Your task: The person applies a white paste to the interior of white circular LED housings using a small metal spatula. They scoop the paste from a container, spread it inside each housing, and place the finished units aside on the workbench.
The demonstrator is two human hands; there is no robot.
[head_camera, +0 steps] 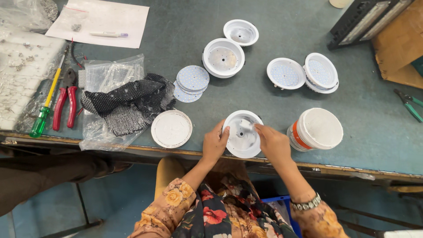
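A round white lamp housing (242, 134) lies open side up at the table's front edge. My left hand (215, 143) grips its left rim. My right hand (273, 143) holds its right side, with fingertips reaching into the bowl onto a small white piece (247, 125). A white round cover (171, 128) lies to the left of the housing. A white tub with an orange band (315, 129) stands just right of my right hand.
Further back lie two empty white housings (223, 57), two housings fitted with LED discs (285, 73), and a stack of LED discs (192, 79). At the left are a black-and-white cloth (132, 103), plastic bags, red pliers (64, 105), a yellow-green screwdriver (46, 103). Green pliers (410, 105) lie far right.
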